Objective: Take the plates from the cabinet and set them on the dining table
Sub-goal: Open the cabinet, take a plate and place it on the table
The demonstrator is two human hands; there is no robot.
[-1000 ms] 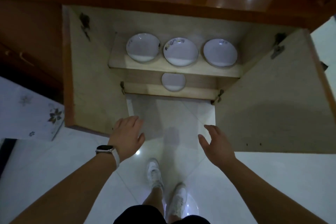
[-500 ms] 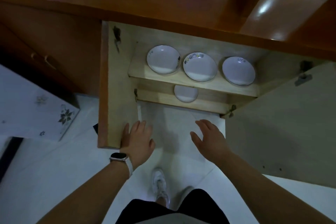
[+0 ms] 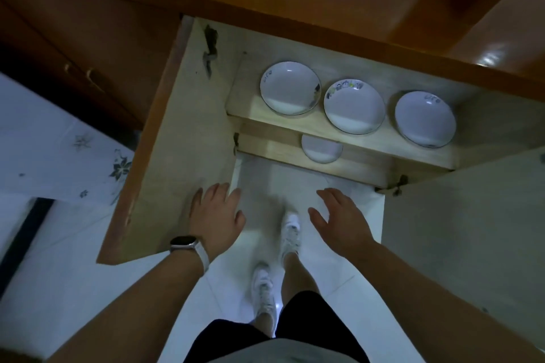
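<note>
Reaching forward with fingers spread and nothing held, the left hand (image 3: 216, 216) hovers by the open left cabinet door (image 3: 177, 156). Three plates (image 3: 354, 106) sit side by side on the upper shelf (image 3: 295, 124), a fourth plate (image 3: 322, 149) on the shelf below. The right hand (image 3: 342, 222) is likewise open and empty.

Three white plates (image 3: 354, 106) sit beyond the open hands (image 3: 216, 215); a fourth (image 3: 322, 150), perhaps smaller, sits on the lower shelf.
</note>
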